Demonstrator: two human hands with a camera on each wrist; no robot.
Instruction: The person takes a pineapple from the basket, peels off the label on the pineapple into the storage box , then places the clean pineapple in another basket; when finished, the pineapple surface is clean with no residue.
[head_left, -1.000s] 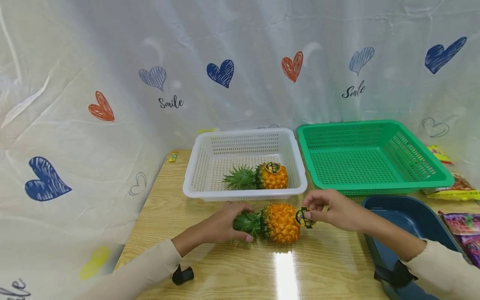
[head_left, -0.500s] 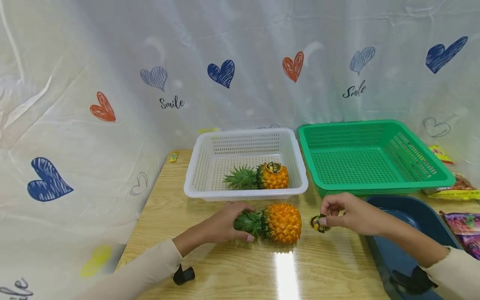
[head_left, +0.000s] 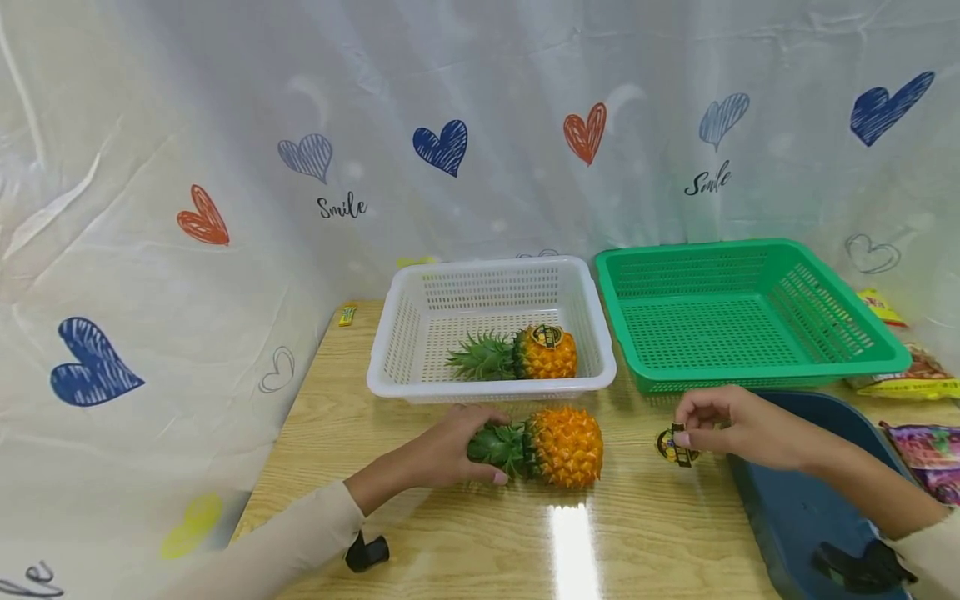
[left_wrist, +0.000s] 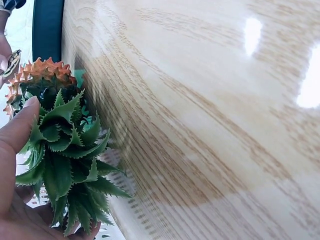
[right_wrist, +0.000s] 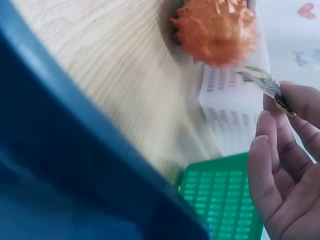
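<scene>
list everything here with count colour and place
table: 1, brown, beneath
backdrop: 1, white, behind
white basket: 1, white, table's back
green basket: 1, green, beside it
tub: 1, blue, right
pineapples: 2, orange and green, table and white basket
labels: 2, black and gold, one held, one on pineapple
packets: about 4, multicoloured, right and back left
sleeves: 2, beige, forearms
wrist cameras: 2, black, wrists
left hand: 1, gripping front pineapple
right hand: 1, pinching label

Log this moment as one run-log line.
left hand: holds pineapple by leaves | right hand: pinches loose label | white basket: labelled pineapple inside
</scene>
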